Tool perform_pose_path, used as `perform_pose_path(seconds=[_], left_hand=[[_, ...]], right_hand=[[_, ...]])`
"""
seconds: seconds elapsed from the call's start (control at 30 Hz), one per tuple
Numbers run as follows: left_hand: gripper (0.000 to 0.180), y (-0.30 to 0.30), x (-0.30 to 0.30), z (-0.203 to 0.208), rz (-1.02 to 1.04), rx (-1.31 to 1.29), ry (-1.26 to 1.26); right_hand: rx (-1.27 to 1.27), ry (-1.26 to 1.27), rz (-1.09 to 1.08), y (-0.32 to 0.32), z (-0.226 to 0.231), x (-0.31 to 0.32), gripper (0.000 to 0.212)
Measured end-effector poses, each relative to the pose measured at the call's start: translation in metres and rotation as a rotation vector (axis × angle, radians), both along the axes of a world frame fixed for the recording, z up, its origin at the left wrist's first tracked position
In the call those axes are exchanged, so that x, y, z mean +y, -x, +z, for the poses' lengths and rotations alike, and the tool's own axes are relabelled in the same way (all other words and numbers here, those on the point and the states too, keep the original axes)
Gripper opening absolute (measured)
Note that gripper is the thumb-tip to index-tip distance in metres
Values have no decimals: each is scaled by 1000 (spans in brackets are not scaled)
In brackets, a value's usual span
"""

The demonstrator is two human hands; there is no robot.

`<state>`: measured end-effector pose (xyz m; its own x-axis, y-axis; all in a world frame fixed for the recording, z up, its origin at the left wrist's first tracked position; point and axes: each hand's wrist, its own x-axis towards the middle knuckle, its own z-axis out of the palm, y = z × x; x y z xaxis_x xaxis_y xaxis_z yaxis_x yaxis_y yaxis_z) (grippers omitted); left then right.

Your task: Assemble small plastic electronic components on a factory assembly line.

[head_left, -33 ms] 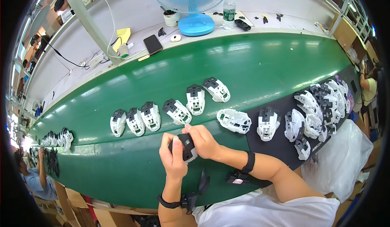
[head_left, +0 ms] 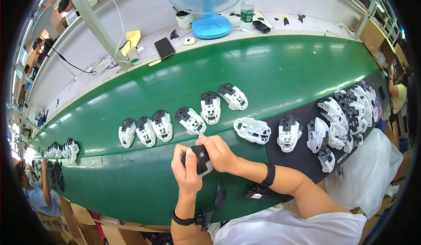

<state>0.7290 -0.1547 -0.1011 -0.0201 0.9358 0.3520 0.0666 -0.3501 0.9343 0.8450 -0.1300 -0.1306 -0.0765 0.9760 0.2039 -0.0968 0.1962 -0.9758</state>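
Glossy green tabletop (head_left: pixel 263 69) spans the view; layout matches the preceding picture, no clear change, so the work seems to be at the same step. Crumpled clear plastic bag (head_left: pixel 368 170) sits at right, beside the flat black mat (head_left: pixel 302 166), which carries a cluster of white-and-black plastic mouse shells (head_left: pixel 337 135). Blue desk fan (head_left: pixel 212 27) stands on the back ledge, well apart from the hands. Loose row of six white-and-black shells (head_left: pixel 190 120) lies just ahead, likely limiting forward room; upturned white plastic shell (head_left: pixel 252 131) lies at the mat's left edge. Left hand (head_left: pixel 186 170) clasps a curved black shell with pale edge (head_left: pixel 203 167), thumb across its top; right hand (head_left: pixel 220 153) grips its far right edge, fingertips partly hidden.
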Motion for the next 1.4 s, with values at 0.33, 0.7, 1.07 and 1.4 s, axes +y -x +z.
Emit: perform_pose_path(seconds=[0.33, 0.7, 1.07, 1.4], left_hand=[[31, -27, 6, -20, 151, -599, 275], [37, -10, 19, -41, 21, -867, 479], [18, 11, 31, -35, 5, -613, 474], [40, 335, 142, -36, 727, 298, 163]], right_hand=[[262, 274, -41, 6, -8, 10, 44], [715, 818, 152, 2, 8, 12, 35], [384, 370, -163, 20, -19, 5, 28], [-369, 3, 171, -14, 9, 18, 21]])
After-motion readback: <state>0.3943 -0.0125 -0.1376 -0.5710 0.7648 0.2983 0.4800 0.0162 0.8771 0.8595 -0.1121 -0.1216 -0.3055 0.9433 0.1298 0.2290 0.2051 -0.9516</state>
